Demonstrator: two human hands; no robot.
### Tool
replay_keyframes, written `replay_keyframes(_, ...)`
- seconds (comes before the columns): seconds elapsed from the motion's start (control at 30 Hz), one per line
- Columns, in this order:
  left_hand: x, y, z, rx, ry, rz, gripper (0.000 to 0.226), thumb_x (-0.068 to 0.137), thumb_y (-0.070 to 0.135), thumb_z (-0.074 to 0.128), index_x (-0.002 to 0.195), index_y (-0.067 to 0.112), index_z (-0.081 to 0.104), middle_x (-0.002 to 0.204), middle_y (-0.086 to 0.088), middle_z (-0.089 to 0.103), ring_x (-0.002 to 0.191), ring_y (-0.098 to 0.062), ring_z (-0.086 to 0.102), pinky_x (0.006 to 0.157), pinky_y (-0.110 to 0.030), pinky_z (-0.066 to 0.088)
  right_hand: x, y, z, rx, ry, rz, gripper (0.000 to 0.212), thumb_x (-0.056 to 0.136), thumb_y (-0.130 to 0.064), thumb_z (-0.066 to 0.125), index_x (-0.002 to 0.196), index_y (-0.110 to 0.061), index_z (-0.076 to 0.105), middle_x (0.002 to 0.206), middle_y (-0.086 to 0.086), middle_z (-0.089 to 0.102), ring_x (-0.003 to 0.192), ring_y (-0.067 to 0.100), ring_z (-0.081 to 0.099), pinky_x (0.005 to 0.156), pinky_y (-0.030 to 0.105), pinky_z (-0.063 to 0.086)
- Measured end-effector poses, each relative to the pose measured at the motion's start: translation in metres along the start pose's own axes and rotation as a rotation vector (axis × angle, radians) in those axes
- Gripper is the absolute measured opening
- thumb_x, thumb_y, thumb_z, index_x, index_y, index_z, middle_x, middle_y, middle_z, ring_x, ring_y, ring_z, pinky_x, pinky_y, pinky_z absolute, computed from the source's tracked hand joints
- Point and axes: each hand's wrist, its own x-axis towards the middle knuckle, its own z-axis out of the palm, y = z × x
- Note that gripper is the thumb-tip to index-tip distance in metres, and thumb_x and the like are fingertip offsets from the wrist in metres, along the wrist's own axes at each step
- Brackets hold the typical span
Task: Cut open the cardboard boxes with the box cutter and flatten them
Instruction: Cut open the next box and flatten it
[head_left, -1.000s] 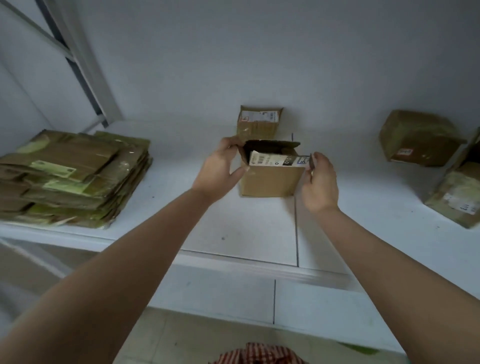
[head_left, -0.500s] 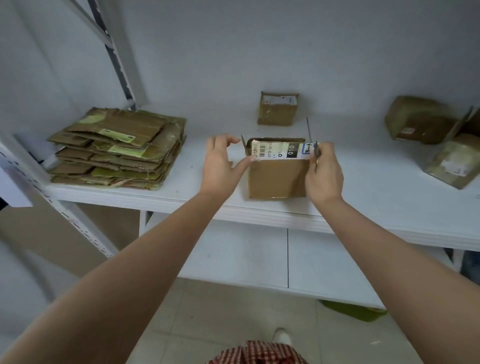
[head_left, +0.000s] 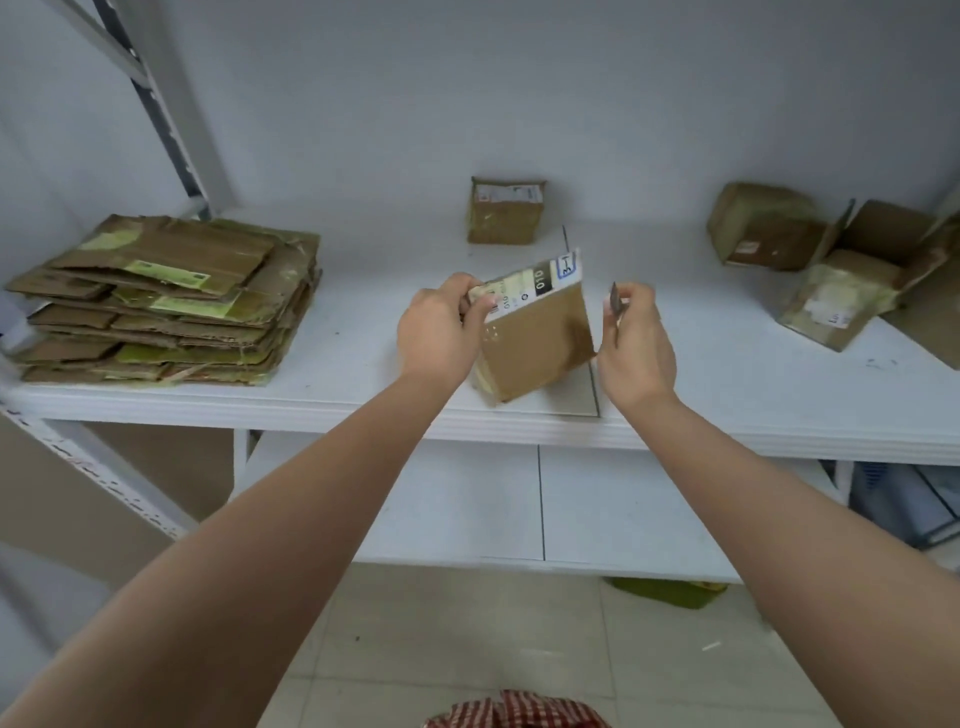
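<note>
From the head camera, the chief risk was the blade. The right hand (head_left: 635, 343) pinched a thin box cutter (head_left: 615, 307) between thumb and fingers, its dark tip standing up just off the right edge of the tilted cardboard box (head_left: 537, 338). If the cut began while the box balanced on one lower corner, the blade could skid off the taped surface toward the left hand (head_left: 439, 325), which gripped the top left corner at the white label (head_left: 535, 283). A one-corner hold also looked weak to me: a push from the blade could twist the box free or shove it off the front lip of the shelf (head_left: 727, 431), which lay just below both wrists.

The box sat between the two hands, touching the left one and apart from the right by a narrow gap. It leaned with its labelled edge up and away from the right hand. Far to the left of the left hand lay the stack of flattened boxes (head_left: 161, 306). Beyond the hands, near the wall, stood a small sealed box (head_left: 505, 210), and well to the right of the right hand were two more boxes (head_left: 810, 260), one with flaps open.
</note>
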Motion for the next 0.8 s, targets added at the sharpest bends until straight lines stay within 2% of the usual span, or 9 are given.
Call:
replay_keyframes(0.1,0.017,-0.003,0.014,-0.010,0.037,-0.132,0.023,0.095,0.041,0.050,0.106,0.023,0.059,0.089,-0.009,0.064,0.091,-0.029,0.057,0.065,-0.032,0.041,0.004,0.023,-0.004,-0.111,-0.070,0.064,0.024,0.101,-0.025,0.036,0.122,-0.014,0.039,0.105,0.010,0.063,0.088,0.035,0.059,0.064,0.033,0.035)
replay_keyframes(0.17,0.029,-0.004,0.021,0.022,0.053,-0.205,0.026,0.097,0.039,0.048,0.114,0.022,0.058,0.096,-0.011,0.065,0.100,-0.031,0.056,0.075,-0.036,0.045,0.006,0.035,-0.005,-0.182,-0.145,0.086,0.028,0.100,-0.029,0.038,0.122,-0.012,0.037,0.094,0.010,0.063,0.081,0.033,0.058,0.063,0.033,0.036)
replay_keyframes(0.3,0.040,-0.011,0.028,0.167,0.043,-0.320,0.045,0.098,0.035,0.046,0.139,0.017,0.041,0.134,-0.013,0.051,0.125,-0.032,0.040,0.098,-0.039,0.035,0.012,0.049,0.003,-0.184,-0.286,0.129,0.035,0.096,-0.027,0.047,0.125,-0.011,0.036,0.085,0.002,0.052,0.081,0.028,0.056,0.066,0.031,0.037)
replay_keyframes(0.4,0.033,-0.015,0.034,0.319,0.072,-0.190,0.050,0.096,0.037,0.047,0.140,0.015,0.041,0.143,-0.013,0.041,0.133,-0.034,0.031,0.108,-0.041,0.023,0.017,0.055,0.015,-0.106,-0.368,0.141,0.037,0.093,-0.023,0.052,0.124,-0.010,0.036,0.093,0.006,0.055,0.089,0.030,0.058,0.068,0.030,0.037)
replay_keyframes(0.5,0.026,-0.012,0.045,0.359,-0.149,0.015,0.047,0.095,0.046,0.046,0.135,0.022,0.052,0.146,-0.007,0.042,0.140,-0.031,0.024,0.114,-0.048,0.016,0.024,0.060,0.026,-0.002,-0.424,0.139,0.034,0.091,-0.011,0.051,0.123,-0.006,0.042,0.106,0.012,0.058,0.099,0.030,0.057,0.073,0.026,0.037)
replay_keyframes(0.57,0.026,-0.010,0.049,0.394,-0.292,0.009,0.045,0.096,0.050,0.041,0.138,0.033,0.048,0.152,0.000,0.034,0.145,-0.028,0.015,0.115,-0.053,0.006,0.030,0.063,0.031,0.042,-0.433,0.105,0.029,0.092,-0.006,0.048,0.121,-0.004,0.048,0.108,0.013,0.060,0.099,0.028,0.057,0.072,0.022,0.035)
replay_keyframes(0.67,0.034,-0.008,0.052,0.449,-0.384,-0.040,0.047,0.097,0.056,0.031,0.141,0.042,0.039,0.156,0.005,0.026,0.146,-0.028,0.010,0.115,-0.055,0.003,0.037,0.064,0.038,0.198,-0.398,0.128,0.019,0.094,-0.007,0.045,0.109,-0.011,0.055,0.095,0.010,0.063,0.078,0.023,0.058,0.064,0.021,0.039)
replay_keyframes(0.73,0.036,-0.003,0.056,0.480,-0.395,-0.071,0.047,0.098,0.056,0.027,0.141,0.044,0.038,0.157,0.005,0.024,0.146,-0.027,0.010,0.115,-0.053,0.005,0.041,0.060,0.043,0.381,-0.389,0.243,0.010,0.096,-0.012,0.046,0.099,-0.017,0.055,0.083,0.012,0.063,0.057,0.019,0.054,0.048,0.019,0.041)
replay_keyframes(0.8,0.036,0.001,0.062,0.501,-0.386,-0.110,0.045,0.098,0.056,0.024,0.141,0.047,0.037,0.157,0.006,0.023,0.147,-0.026,0.009,0.115,-0.051,0.005,0.046,0.055,0.048,0.493,-0.402,0.341,0.009,0.098,-0.017,0.046,0.095,-0.016,0.054,0.070,0.009,0.061,0.045,0.013,0.046,0.039,0.019,0.036)
